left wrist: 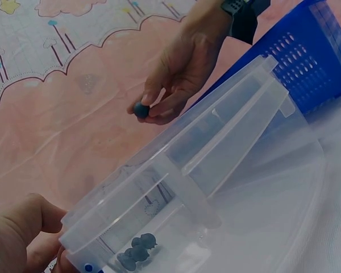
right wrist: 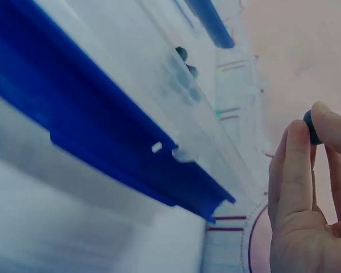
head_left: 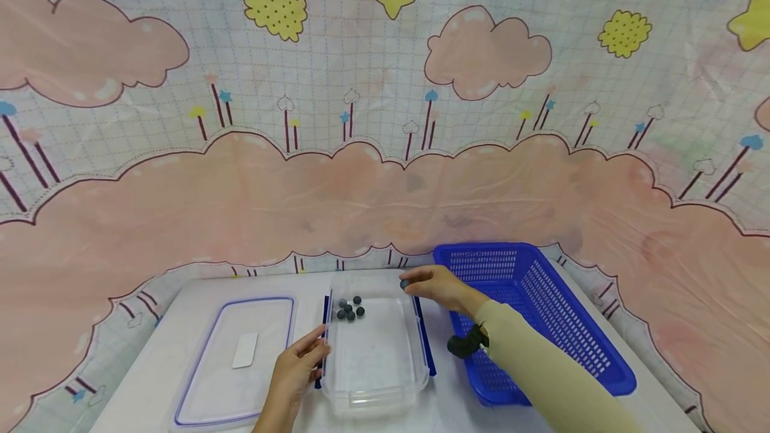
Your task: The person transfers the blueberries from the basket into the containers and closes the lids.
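A clear plastic box [head_left: 379, 359] with blue side latches stands without its lid on the white table. Several blueberries [head_left: 351, 310] lie grouped near its far left corner. My left hand [head_left: 299, 359] grips the box's left side, fingers and thumb at the edge; the left wrist view shows it at the box's corner [left wrist: 68, 233]. Above the far right corner of the box, my right hand [head_left: 439, 286] pinches one blueberry [left wrist: 141, 110] between thumb and fingertips. That hand [right wrist: 307, 199] is clear of the box wall in the right wrist view.
A clear lid with a blue-purple seal [head_left: 207, 359] lies flat on the left, bearing a white rectangle [head_left: 244, 351]. On the right is a blue perforated basket [head_left: 577, 326], partly behind the right forearm. A patterned cloth [head_left: 385, 199] hangs behind the table.
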The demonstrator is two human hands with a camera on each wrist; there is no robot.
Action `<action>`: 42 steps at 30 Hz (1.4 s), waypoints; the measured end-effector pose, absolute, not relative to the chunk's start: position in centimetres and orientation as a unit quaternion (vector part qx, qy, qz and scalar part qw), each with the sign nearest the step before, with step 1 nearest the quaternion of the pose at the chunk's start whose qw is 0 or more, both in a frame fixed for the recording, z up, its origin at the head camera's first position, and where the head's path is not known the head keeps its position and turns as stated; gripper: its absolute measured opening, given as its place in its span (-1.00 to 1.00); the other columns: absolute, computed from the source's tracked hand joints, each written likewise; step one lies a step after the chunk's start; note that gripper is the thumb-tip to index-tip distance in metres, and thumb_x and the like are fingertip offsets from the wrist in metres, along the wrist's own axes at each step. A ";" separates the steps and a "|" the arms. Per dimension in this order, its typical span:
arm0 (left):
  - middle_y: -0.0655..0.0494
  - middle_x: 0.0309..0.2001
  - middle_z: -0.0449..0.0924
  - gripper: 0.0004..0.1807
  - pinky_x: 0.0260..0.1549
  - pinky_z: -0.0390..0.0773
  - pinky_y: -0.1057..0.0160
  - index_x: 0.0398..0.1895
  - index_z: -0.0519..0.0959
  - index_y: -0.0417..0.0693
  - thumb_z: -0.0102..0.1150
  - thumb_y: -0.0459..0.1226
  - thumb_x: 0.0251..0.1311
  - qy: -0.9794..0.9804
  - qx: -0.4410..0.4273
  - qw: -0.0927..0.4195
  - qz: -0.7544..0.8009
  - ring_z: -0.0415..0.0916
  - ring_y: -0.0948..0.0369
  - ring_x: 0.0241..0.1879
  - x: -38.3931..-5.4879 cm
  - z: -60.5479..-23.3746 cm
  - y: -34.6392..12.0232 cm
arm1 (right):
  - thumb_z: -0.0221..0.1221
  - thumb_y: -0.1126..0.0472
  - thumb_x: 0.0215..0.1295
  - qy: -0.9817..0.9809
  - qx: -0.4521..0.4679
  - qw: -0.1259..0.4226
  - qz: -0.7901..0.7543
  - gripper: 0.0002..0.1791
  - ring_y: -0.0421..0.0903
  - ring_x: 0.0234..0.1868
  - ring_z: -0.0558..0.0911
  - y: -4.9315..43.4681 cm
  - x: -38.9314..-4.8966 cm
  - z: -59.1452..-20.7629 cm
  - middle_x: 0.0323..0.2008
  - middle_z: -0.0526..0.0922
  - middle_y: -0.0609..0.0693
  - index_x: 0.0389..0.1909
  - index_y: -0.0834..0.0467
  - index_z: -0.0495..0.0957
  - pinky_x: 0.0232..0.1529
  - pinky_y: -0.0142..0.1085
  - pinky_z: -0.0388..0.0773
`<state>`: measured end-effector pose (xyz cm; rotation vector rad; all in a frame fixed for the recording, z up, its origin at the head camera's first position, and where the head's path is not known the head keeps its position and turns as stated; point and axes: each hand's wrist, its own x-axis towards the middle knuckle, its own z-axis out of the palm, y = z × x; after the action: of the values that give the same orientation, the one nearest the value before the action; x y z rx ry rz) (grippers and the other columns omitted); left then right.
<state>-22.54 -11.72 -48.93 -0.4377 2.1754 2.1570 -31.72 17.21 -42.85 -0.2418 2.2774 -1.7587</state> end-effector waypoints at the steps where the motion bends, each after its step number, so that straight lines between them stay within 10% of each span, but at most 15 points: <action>1: 0.30 -0.31 0.60 -0.46 -0.51 0.52 0.41 0.24 0.53 -0.15 0.32 -0.38 0.14 0.701 -0.141 0.023 0.699 0.46 0.32 -0.36 -22.5 -48.9 -11.7 | 0.25 0.39 0.26 0.781 -0.084 0.128 -0.606 -0.61 -0.14 -0.08 0.62 17.0 -31.8 -42.9 0.02 0.63 0.15 0.12 0.34 0.57 0.18 -0.09 0.53; 25: 0.29 -0.30 0.60 -0.47 -0.51 0.53 0.42 0.25 0.52 -0.16 0.31 -0.38 0.15 0.702 -0.140 0.021 0.698 0.45 0.31 -0.35 -22.6 -48.7 -11.7 | 0.17 0.47 0.30 0.732 -0.016 0.125 -0.670 -0.62 0.13 0.12 0.62 11.1 -33.2 -43.6 0.09 0.59 0.30 0.14 0.44 0.51 0.16 -0.15 0.54; 42: 0.29 -0.30 0.60 -0.47 -0.52 0.52 0.42 0.25 0.52 -0.16 0.31 -0.38 0.16 0.698 -0.138 0.023 0.702 0.47 0.33 -0.37 -22.5 -48.8 -11.7 | 0.35 0.50 0.05 0.803 0.012 0.054 -0.593 -0.75 -0.07 -0.24 0.72 8.3 -33.6 -45.6 -0.26 0.71 0.12 -0.19 0.33 0.69 -0.15 -0.27 0.68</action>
<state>-22.47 -11.73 -48.80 -0.4270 2.1618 2.1736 -33.55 8.30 -45.61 0.0371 2.4400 -1.8019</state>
